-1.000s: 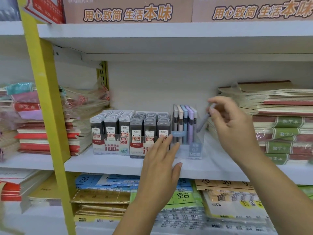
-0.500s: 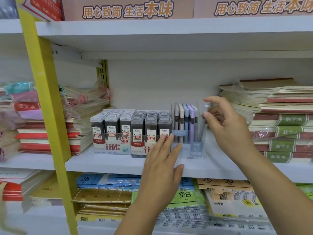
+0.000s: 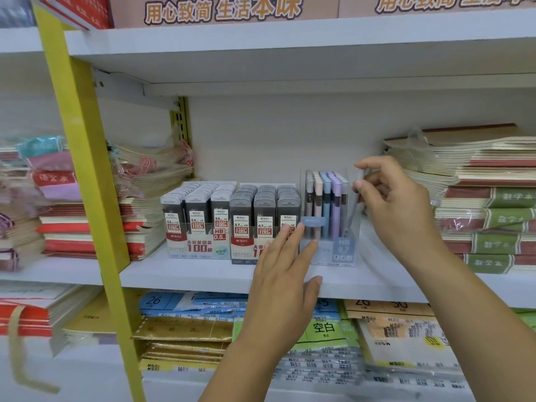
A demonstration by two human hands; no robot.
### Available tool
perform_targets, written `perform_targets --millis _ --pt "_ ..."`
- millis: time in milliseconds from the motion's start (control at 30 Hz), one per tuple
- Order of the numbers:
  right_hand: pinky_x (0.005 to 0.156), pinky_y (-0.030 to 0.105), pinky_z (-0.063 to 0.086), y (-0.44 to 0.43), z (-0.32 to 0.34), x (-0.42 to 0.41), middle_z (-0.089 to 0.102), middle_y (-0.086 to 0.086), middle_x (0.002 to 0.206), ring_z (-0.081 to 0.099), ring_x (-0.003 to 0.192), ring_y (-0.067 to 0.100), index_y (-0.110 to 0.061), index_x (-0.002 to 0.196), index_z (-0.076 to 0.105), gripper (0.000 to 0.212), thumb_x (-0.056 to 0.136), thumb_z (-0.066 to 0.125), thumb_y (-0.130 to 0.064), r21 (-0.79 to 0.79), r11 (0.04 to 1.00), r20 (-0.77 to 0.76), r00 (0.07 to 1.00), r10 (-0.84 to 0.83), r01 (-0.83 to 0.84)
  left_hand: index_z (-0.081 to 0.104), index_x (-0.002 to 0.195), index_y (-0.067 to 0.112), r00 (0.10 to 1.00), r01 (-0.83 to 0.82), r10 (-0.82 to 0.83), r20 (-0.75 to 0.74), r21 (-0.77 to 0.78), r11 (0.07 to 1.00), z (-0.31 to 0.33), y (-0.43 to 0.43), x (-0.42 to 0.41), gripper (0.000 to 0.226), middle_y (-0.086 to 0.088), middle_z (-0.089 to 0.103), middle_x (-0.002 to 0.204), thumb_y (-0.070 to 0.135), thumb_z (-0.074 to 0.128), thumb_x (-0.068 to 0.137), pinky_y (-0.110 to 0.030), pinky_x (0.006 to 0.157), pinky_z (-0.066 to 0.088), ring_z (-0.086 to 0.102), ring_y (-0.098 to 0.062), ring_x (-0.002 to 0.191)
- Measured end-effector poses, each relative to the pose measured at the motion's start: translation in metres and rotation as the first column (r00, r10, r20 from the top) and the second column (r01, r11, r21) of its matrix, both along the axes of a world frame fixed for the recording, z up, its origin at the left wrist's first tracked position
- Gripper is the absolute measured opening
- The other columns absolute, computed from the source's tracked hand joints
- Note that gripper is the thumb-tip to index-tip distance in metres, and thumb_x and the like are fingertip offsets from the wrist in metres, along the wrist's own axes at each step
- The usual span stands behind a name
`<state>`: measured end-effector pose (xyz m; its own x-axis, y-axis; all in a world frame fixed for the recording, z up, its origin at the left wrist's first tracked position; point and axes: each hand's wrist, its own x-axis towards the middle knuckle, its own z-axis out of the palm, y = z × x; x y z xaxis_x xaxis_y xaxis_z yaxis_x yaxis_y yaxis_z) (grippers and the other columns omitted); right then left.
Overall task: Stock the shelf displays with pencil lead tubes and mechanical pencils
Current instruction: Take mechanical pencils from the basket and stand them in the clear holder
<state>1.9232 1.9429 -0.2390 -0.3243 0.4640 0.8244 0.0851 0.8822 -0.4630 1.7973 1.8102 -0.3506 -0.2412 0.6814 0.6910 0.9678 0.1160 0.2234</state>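
2 boxes of grey lead tubes sit together. Beside them, pastel mechanical pencils stand upright in a clear case, 1 grey pencil tilted.

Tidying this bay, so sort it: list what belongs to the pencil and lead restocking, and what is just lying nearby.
Job: clear plastic box of pastel mechanical pencils; grey pencil pinched by right hand; left hand touching the box front; white cardboard tray of 0.5 lead tubes; grey 0.7 lead tubes.
Nearby: green-spined notebooks; red-spined notebooks; paper packs below.
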Motion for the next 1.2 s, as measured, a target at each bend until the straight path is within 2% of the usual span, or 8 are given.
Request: perform_targets --millis 300,467,667,867,933,1067,1133,1200 --pt "0.067 0.021 0.05 0.003 -0.001 -0.001 0.066 -0.006 0.082 0.063 0.078 0.008 -0.039 0.107 0.058 0.026 0.093 0.062 -0.016 -0.076 0.997 -0.003 1.0 0.028 -0.028 0.028 0.157 0.032 1.0 0.007 -0.007 0.001 0.008 1.0 -0.001 0.001 -0.001 0.057 0.019 -0.003 0.166 0.045 0.038 0.102 -0.026 0.119 -0.01 -0.024 0.006 0.147" --pt "0.066 0.005 0.041 0.005 -0.013 -0.007 0.061 -0.017 0.086 0.057 0.082 -0.004 -0.036 0.108 0.062 0.026 0.091 0.065 -0.017 -0.09 0.996 0.067 0.998 -0.014 0.02 0.027 0.157 0.032 1.0 0.003 -0.003 0.0 0.007 1.0 -0.002 0.001 -0.002 0.057 0.019 -0.003 0.166 0.045 0.038 0.102 -0.026 0.12 -0.008 -0.021 0.005 0.148" --pt "0.067 0.002 0.04 0.004 -0.011 -0.005 0.062 -0.01 0.088 0.054 0.076 -0.009 -0.032 0.111 0.056 0.028 0.091 0.063 -0.013 -0.206 0.975 -0.035 0.996 0.076 -0.082 0.026 0.157 0.032 1.0 0.012 -0.012 0.01 0.001 1.0 -0.001 0.0 -0.002 0.058 0.02 -0.004 0.167 0.047 0.035 0.102 -0.025 0.12 -0.01 -0.022 0.005 0.148" --pt "0.079 0.023 0.044 0.009 -0.013 -0.008 0.055 -0.006 0.1 0.052 0.091 0.011 -0.036 0.108 0.058 0.023 0.091 0.064 -0.022 -0.161 0.987 0.047 0.998 0.035 -0.027 0.029 0.156 0.031 0.999 0.028 -0.028 0.019 0.016 0.999 0.0 -0.001 -0.002 0.056 0.02 -0.002 0.166 0.044 0.039 0.103 -0.025 0.119 -0.011 -0.021 0.006 0.148" --pt "0.075 0.02 0.042 0.012 -0.015 -0.009 0.051 -0.007 0.096 0.049 0.085 0.007 -0.04 0.107 0.057 0.029 0.085 0.071 -0.027 -0.125 0.992 0.066 0.998 -0.02 0.029 0.028 0.157 0.032 1.0 0.026 -0.026 0.016 0.009 1.0 -0.001 0.0 -0.003 0.056 0.021 -0.004 0.166 0.044 0.039 0.103 -0.024 0.118 -0.012 -0.022 0.006 0.148" --pt "0.063 0.012 0.04 0.013 -0.021 -0.01 0.058 -0.009 0.08 0.054 0.075 -0.001 -0.038 0.11 0.058 0.033 0.088 0.068 -0.015 -0.156 0.988 -0.003 1.0 -0.002 0.002 0.024 0.158 0.033 0.999 0.041 -0.041 0.022 -0.005 0.999 0.0 -0.001 -0.003 0.056 0.024 -0.008 0.164 0.043 0.041 0.105 -0.021 0.117 -0.015 -0.024 0.007 0.146" --pt "0.065 0.013 0.042 0.01 -0.024 -0.013 0.058 -0.007 0.083 0.054 0.077 0.002 -0.038 0.115 0.056 0.035 0.09 0.065 -0.015 -0.162 0.987 0.011 1.0 -0.012 0.014 0.023 0.158 0.035 0.998 0.058 -0.058 0.036 0.0 0.998 0.003 -0.003 -0.002 0.057 0.025 -0.008 0.164 0.043 0.042 0.105 -0.023 0.12 -0.01 -0.022 0.008 0.147" --pt "0.077 0.023 0.045 0.004 -0.029 -0.012 0.055 -0.005 0.099 0.054 0.089 0.008 -0.038 0.128 0.05 0.041 0.092 0.062 -0.022 -0.153 0.986 0.073 0.996 -0.05 0.061 0.027 0.156 0.036 0.994 0.064 -0.067 0.081 0.036 0.997 0.01 -0.009 0.0 0.057 0.024 0.003 0.165 0.042 0.048 0.103 -0.026 0.124 0.001 -0.01 0.007 0.149"
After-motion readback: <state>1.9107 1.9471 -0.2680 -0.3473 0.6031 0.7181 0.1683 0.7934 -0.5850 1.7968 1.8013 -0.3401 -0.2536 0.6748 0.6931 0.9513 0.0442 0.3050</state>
